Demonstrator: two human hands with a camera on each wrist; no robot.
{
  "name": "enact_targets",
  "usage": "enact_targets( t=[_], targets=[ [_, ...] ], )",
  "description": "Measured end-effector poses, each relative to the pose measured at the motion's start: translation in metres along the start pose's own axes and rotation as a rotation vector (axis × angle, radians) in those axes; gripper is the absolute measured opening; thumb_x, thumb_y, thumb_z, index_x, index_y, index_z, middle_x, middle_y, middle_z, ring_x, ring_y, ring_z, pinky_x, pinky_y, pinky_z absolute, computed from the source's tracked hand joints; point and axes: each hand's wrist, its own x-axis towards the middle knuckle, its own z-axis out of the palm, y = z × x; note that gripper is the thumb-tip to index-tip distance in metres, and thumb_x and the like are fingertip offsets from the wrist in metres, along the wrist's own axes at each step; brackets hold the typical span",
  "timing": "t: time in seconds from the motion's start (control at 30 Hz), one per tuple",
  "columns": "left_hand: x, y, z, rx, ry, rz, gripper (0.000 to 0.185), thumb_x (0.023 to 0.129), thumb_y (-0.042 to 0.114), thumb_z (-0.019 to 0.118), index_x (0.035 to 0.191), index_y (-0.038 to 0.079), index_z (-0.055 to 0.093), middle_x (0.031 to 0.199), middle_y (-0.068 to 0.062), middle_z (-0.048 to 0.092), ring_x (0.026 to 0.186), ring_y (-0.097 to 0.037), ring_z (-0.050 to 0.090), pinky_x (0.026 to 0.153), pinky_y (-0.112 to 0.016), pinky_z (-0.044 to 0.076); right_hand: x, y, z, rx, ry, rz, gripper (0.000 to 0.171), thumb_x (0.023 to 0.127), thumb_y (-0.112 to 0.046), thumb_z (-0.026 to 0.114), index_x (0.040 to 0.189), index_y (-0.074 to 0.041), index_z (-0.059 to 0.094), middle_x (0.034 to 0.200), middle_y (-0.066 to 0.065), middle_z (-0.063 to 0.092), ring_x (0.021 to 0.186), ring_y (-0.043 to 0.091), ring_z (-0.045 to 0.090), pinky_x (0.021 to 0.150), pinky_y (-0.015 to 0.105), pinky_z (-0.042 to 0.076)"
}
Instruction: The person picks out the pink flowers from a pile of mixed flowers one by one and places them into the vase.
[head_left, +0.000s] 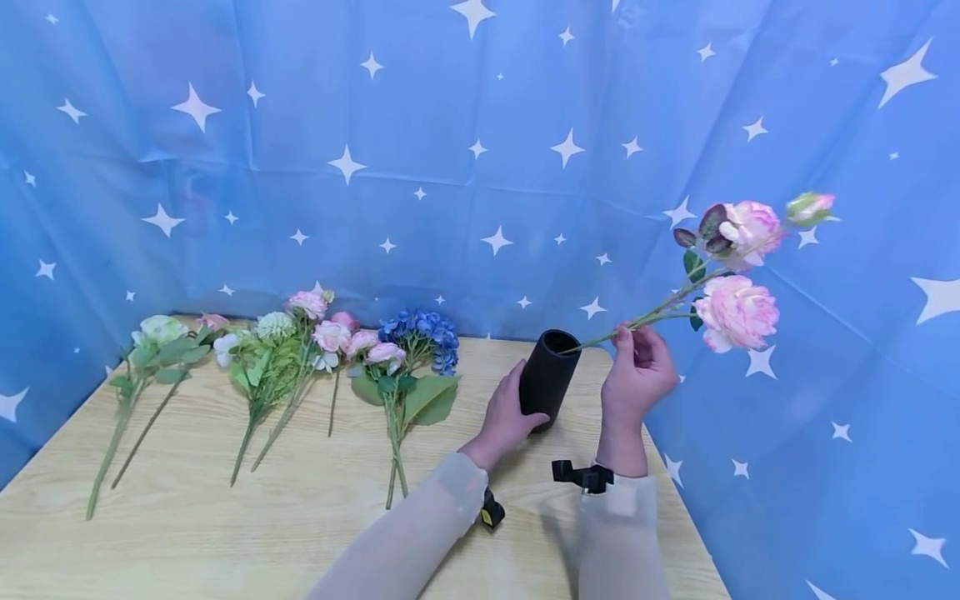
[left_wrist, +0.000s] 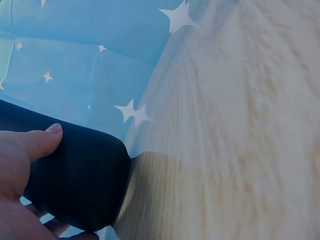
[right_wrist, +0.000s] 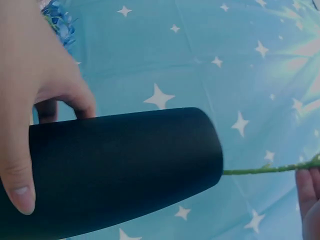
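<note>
Right hand [head_left: 637, 375]: fingers were pinched on the thin green stem of the pink rose spray [head_left: 738, 275], whose lower end was seen at the vase mouth.
Left hand [head_left: 506, 417]: fingers and thumb were curled round the black vase [head_left: 547, 379], held tilted near the desk's [head_left: 187, 525] right rear corner.
Risk: the heavy blooms, carried far out to the right, could lever the stem out or tip the vase if the grip were loosened.
Materials: a matte, smooth cylinder; ruffled petals; pale wood grain.
Surroundings: other flower stems [head_left: 285, 375] were laid flat at the left.
</note>
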Motion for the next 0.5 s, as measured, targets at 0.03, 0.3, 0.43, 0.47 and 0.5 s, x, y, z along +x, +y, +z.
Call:
enact_targets(
  t=[0.03, 0.3, 0.43, 0.47, 0.5],
  targets=[
    [0.000, 0.000, 0.000, 0.000, 0.002, -0.001, 0.100, 0.093, 0.025, 0.085, 0.171, 0.022, 0.022, 0.169, -0.012, 0.040, 0.152, -0.034, 0.045, 0.123, -0.053, 0.042, -0.001, 0.002, 0.000, -0.019, -0.012, 0.004, 0.018, 0.097, -0.003, 0.077, 0.105, 0.013, 0.075, 0.094, 0.001, 0.080, 0.085, 0.006, 0.076, 0.084, 0.021, 0.063],
    [-0.001, 0.000, -0.002, 0.016, -0.007, -0.002, 0.099, 0.095, 0.026, 0.083, 0.171, 0.023, 0.020, 0.171, -0.010, 0.038, 0.154, -0.033, 0.043, 0.124, -0.052, 0.041, -0.005, 0.017, 0.003, -0.167, -0.077, 0.067, 0.019, 0.097, -0.004, 0.077, 0.109, 0.011, 0.077, 0.092, -0.003, 0.078, 0.080, -0.002, 0.073, 0.078, 0.013, 0.059],
    [-0.001, -0.001, -0.001, 0.018, -0.010, 0.005, 0.099, 0.094, 0.026, 0.084, 0.171, 0.022, 0.021, 0.171, -0.011, 0.038, 0.154, -0.033, 0.044, 0.124, -0.052, 0.041, -0.007, 0.023, 0.005, -0.224, -0.105, 0.074, 0.017, 0.096, -0.002, 0.078, 0.108, 0.010, 0.077, 0.096, 0.023, 0.079, 0.076, -0.007, 0.069, 0.073, 0.009, 0.055],
    [-0.001, -0.001, -0.001, 0.020, -0.010, 0.008, 0.100, 0.094, 0.026, 0.084, 0.171, 0.023, 0.021, 0.170, -0.011, 0.039, 0.153, -0.033, 0.044, 0.124, -0.052, 0.041, -0.008, 0.024, 0.006, -0.231, -0.115, 0.080, 0.017, 0.096, -0.002, 0.078, 0.108, 0.010, 0.078, 0.098, 0.028, 0.078, 0.076, -0.008, 0.069, 0.073, 0.008, 0.055],
    [0.000, -0.002, -0.001, 0.020, -0.009, 0.013, 0.099, 0.094, 0.026, 0.084, 0.171, 0.022, 0.021, 0.170, -0.011, 0.039, 0.153, -0.033, 0.045, 0.124, -0.052, 0.042, -0.009, 0.024, 0.006, -0.240, -0.125, 0.089, 0.017, 0.096, -0.003, 0.078, 0.108, 0.009, 0.078, 0.100, 0.030, 0.078, 0.077, -0.009, 0.068, 0.073, 0.007, 0.055]
  ],
)
